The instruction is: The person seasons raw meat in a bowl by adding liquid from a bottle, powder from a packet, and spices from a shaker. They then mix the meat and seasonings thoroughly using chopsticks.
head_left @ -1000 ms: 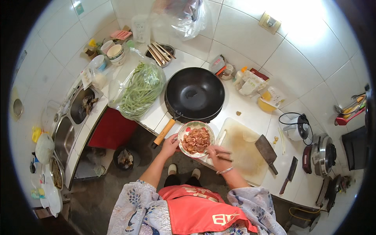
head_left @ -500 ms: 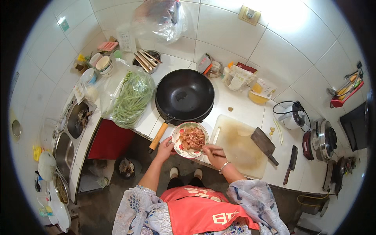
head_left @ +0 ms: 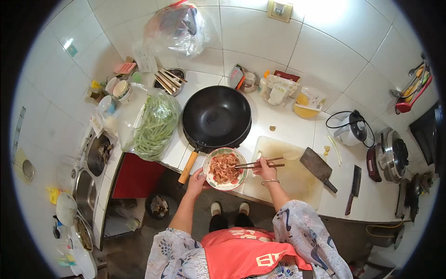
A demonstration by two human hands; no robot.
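Observation:
My left hand (head_left: 198,180) grips the left rim of a white patterned bowl (head_left: 210,182), holding it at the counter's front edge. Sliced raw meat (head_left: 225,168) fills the bowl. My right hand (head_left: 265,169) is closed round a pair of dark chopsticks (head_left: 251,164), whose tips reach into the meat. Just beyond the bowl stands a black wok (head_left: 216,111) with nothing in it, its wooden handle (head_left: 188,168) pointing toward me beside my left hand. Under my right hand and forearm lies a wet, stained cutting board (head_left: 284,179).
A cleaver (head_left: 316,166) rests on the board's right part, and a second knife (head_left: 354,189) lies farther right. Left of the wok is a plastic bag of green beans (head_left: 154,125). A double sink (head_left: 86,190) is at far left; an electric kettle (head_left: 351,130) stands at the right.
My right hand has moved slightly right and up, and the chopsticks now show at a flatter angle across the bowl's right rim. The whole view has shifted a little.

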